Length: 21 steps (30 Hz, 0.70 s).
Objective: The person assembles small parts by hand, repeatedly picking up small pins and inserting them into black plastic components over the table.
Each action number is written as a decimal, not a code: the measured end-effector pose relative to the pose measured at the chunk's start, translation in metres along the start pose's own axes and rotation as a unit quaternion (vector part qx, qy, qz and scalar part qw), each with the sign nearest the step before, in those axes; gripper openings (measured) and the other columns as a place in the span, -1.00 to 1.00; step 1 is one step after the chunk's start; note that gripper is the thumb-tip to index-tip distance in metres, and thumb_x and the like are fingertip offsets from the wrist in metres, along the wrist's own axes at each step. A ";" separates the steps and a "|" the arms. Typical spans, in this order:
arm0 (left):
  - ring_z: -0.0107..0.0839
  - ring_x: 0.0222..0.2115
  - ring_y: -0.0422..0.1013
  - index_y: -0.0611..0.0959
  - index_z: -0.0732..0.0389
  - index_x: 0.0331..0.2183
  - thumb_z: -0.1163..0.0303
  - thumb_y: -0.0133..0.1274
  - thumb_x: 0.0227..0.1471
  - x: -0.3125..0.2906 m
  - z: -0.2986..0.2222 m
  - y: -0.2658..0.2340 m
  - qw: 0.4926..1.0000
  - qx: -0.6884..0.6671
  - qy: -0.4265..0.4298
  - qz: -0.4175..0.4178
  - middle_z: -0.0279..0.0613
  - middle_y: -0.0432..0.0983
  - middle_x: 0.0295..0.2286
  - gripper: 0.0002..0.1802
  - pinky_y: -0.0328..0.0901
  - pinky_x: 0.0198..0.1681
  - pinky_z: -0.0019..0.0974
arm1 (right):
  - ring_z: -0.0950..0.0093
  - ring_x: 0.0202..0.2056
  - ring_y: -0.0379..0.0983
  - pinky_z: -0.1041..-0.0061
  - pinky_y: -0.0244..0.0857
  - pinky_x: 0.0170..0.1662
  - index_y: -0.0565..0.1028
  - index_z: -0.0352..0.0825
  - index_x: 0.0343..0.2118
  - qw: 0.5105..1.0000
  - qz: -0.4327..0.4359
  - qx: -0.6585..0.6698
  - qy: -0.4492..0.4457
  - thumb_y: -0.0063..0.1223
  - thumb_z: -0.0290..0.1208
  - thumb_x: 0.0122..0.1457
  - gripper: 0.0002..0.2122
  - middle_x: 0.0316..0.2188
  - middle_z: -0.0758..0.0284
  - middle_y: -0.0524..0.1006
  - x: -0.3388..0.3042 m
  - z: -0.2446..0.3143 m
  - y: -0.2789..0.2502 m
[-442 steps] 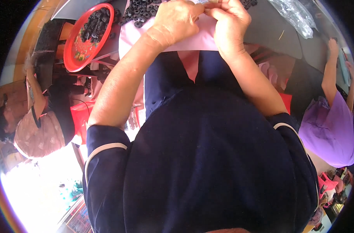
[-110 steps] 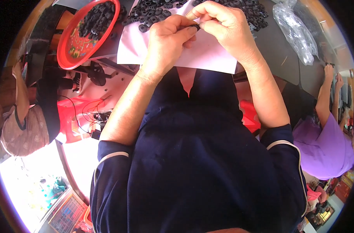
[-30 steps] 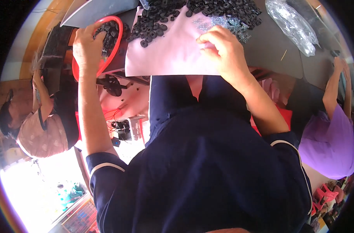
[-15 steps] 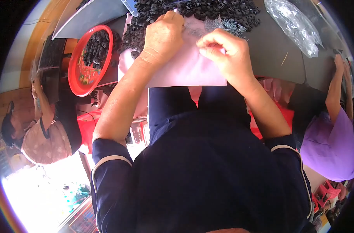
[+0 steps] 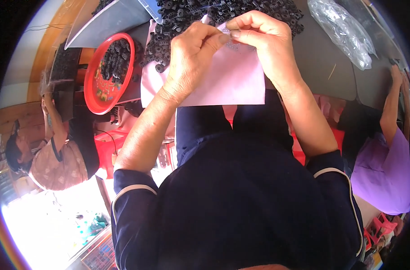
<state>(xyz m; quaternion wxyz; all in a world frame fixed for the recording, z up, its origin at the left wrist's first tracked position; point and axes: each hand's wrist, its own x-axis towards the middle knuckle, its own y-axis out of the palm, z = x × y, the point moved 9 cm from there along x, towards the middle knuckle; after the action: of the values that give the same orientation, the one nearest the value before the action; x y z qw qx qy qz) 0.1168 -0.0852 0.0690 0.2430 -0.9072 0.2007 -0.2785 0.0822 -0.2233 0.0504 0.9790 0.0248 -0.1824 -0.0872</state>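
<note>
Pinching together over the pink sheet (image 5: 223, 81), both hands meet fingertip to fingertip near its far edge. The left hand (image 5: 193, 56) is curled nearly closed, thumb and forefinger pressed onto a small part (image 5: 232, 42) that the right hand (image 5: 263, 40) also grips with its own thumb and bent forefinger; the other fingers of both hands are folded in. The part is tiny and mostly hidden by the fingertips, showing only as a pale greyish, finely patterned speck just above the sheet, so its long axis and the way it points cannot be told.

The pink sheet lies flat at the near edge of the dark grey surface (image 5: 322, 67), its long side running left to right across the person's lap, plain and unmarked. Just beyond the sheet, touching its far edge, spreads a heap of small black plastic pieces (image 5: 187, 18), ribbed and roughly alike. Left of the sheet sits a round red tray (image 5: 94, 96) holding more of the same black pieces. Far right of the sheet, a crumpled clear plastic bag (image 5: 344, 31) rests on the surface.

Well to the right of the sheet a person in a purple top (image 5: 385, 171) reaches an arm up to the surface; well to the left sits another person in a patterned top (image 5: 56, 166).
</note>
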 end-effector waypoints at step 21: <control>-0.60 -0.56 0.38 0.63 0.39 -0.25 0.50 0.12 0.01 0.000 0.028 0.009 0.968 -0.180 -0.171 0.025 -0.27 0.53 -0.50 -0.78 0.22 -0.57 -0.56 | 0.43 -0.42 0.48 0.52 0.34 -0.32 0.54 -0.38 -0.39 0.995 -0.079 0.045 -0.042 0.03 -0.69 -0.05 -0.85 -0.48 0.29 0.55 -0.003 0.007 -0.016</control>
<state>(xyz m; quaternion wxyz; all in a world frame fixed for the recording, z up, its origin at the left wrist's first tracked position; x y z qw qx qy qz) 0.1319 -0.0828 0.0436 0.1136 -0.9648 0.2260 -0.0726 0.0745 -0.2387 0.0548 0.9584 0.0796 -0.2244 -0.1572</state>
